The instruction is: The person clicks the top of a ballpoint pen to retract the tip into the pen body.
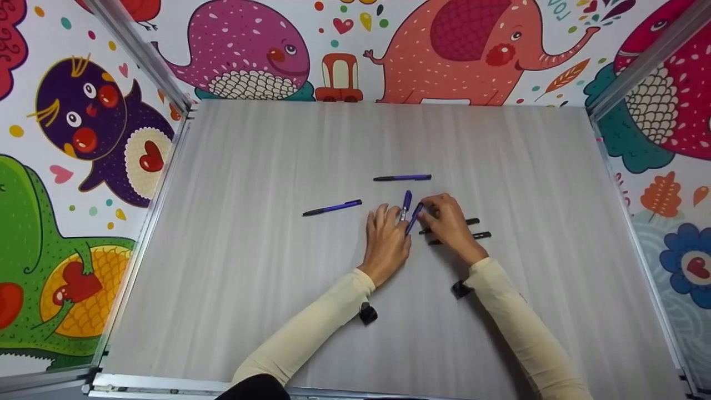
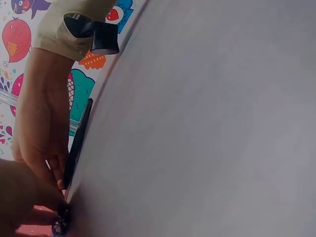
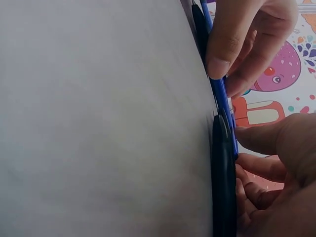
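My left hand (image 1: 386,241) lies low over the table, its thumb and fingers pinching a blue pen (image 1: 414,218). At the pen's far end are the thumb and index finger of my right hand (image 1: 449,225), gripping it; the right wrist view shows both hands along the same blue pen (image 3: 220,91). A purple-capped pen (image 1: 407,199) with a pale barrel stands out beside the left fingers, its lower part hidden by the hand. Under and beside the right hand lie two black pens (image 1: 479,235), partly covered.
A blue pen with a dark grip (image 1: 331,208) lies left of the hands, and a similar pen (image 1: 402,178) lies beyond them. The grey wood-grain table (image 1: 250,155) has metal rails at its sides and cartoon-printed panels (image 1: 344,50) behind.
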### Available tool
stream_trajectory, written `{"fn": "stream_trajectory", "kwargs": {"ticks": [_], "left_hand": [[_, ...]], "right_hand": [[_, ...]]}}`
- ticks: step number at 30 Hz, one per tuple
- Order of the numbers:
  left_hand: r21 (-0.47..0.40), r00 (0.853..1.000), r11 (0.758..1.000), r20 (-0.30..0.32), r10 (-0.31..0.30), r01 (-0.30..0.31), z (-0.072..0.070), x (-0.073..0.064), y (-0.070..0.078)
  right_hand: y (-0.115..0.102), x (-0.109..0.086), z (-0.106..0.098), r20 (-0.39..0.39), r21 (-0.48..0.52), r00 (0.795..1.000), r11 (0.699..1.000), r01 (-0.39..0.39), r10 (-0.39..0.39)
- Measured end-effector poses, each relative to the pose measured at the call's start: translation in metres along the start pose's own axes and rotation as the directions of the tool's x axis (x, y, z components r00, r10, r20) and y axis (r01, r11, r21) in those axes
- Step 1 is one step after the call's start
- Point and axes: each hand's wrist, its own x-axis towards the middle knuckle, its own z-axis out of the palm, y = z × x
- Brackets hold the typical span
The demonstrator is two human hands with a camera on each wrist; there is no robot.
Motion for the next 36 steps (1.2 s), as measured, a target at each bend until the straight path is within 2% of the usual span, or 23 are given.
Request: {"fn": "stream_trajectory", "kwargs": {"ticks": [5,9,14,18,23,27,29,34,36], "left_hand": [[-0.043,0.999,0.999,-0.032,-0.004,0.002,-0.001,0.001,0.001],[-0.068,0.997,0.998,-0.083,0.001,-0.007,-0.005,0.001,0.002],[-0.142,0.991,0.990,-0.135,-0.007,-0.012,-0.015,0.001,0.004],[-0.237,0.989,0.971,-0.139,-0.055,0.021,-0.025,0.002,0.006],[-0.350,0.985,0.934,-0.126,-0.120,0.069,-0.032,0.004,0.008],[-0.424,0.983,0.903,-0.122,-0.138,0.074,-0.034,0.006,0.006],[-0.480,0.982,0.874,-0.117,-0.149,0.075,-0.033,0.006,0.005],[-0.632,0.975,0.770,-0.103,-0.197,0.089,-0.035,0.005,0.002],[-0.660,0.973,0.746,-0.102,-0.209,0.091,-0.036,0.005,0.001]], "right_hand": [[-0.001,-0.002,-0.004,-0.041,0.070,0.999,0.997,-0.014,0.017],[-0.003,-0.007,-0.009,-0.085,0.153,0.995,0.988,-0.029,0.042],[-0.011,-0.014,-0.016,-0.142,0.288,0.988,0.957,-0.020,0.063],[-0.020,-0.018,-0.020,-0.202,0.370,0.979,0.928,0.043,0.035],[-0.033,-0.019,-0.021,-0.293,0.400,0.956,0.905,0.143,-0.022],[-0.041,-0.019,-0.021,-0.339,0.369,0.938,0.906,0.208,-0.077],[-0.044,-0.019,-0.020,-0.350,0.342,0.929,0.908,0.243,-0.117],[-0.051,-0.020,-0.021,-0.366,0.272,0.910,0.913,0.304,-0.194],[-0.053,-0.020,-0.023,-0.365,0.262,0.905,0.909,0.323,-0.217]]}}
